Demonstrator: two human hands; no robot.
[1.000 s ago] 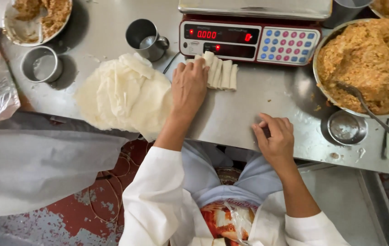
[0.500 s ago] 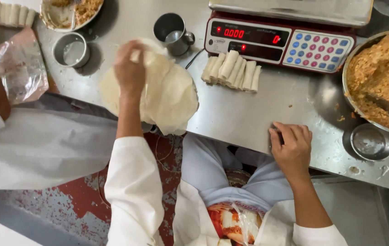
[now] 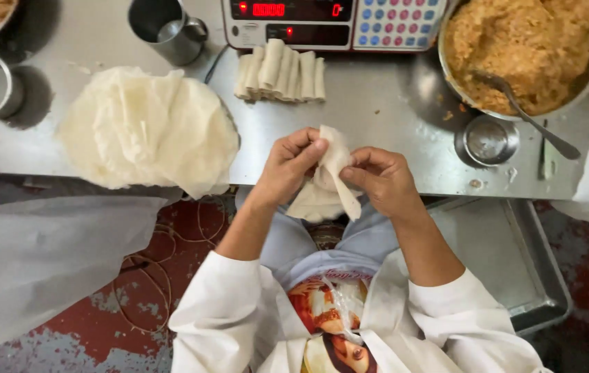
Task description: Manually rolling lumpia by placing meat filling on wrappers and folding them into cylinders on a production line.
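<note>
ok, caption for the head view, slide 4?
Both hands, left and right, pinch a thin wrapper sheet at a steel table's edge.

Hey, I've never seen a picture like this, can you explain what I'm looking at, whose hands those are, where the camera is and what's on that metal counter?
The camera sits on a person's head and looks straight down, so the two bare hands at the middle are that person's own. The left hand and right hand together hold a thin pale wrapper sheet, pinching it at the near edge of a steel counter. On the counter, to the left, lies a stack of the same wrappers. Behind the hands is a row of finished rolls, and behind those a digital scale with a red display. To the right stands a big bowl of brownish filling with a spoon in it, and a small metal cup beside it. A metal mug stands at the back left.
</note>
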